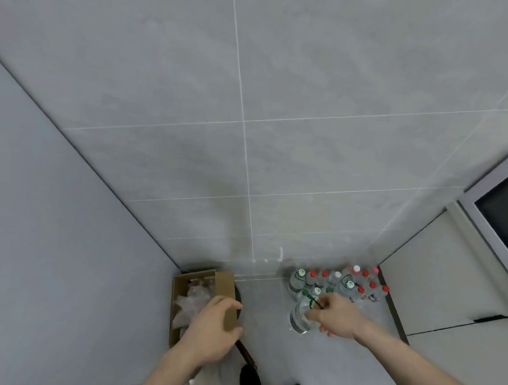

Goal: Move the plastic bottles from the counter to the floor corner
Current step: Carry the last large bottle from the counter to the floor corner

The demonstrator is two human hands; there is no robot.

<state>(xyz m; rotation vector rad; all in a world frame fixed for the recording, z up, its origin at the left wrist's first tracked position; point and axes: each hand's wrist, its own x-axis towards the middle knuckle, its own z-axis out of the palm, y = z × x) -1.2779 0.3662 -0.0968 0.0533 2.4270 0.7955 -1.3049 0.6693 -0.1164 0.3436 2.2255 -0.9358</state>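
Observation:
Several clear plastic bottles (342, 283) with red, green and white caps stand clustered on the floor against the tiled wall, next to a white cabinet. In front of them is a large clear bottle (299, 317) with a green handle. My right hand (335, 315) grips that green handle from above. My left hand (213, 329) holds the right flap of a cardboard box (226, 283) that stands in the left floor corner and contains crumpled clear plastic.
A white cabinet (442, 277) flanks the bottles on the right, with an appliance door (501, 210) above it. A grey wall panel (60, 259) closes the left side. A dark pan with a brown handle (248, 355) lies beside the box. My shoes (249, 378) show below.

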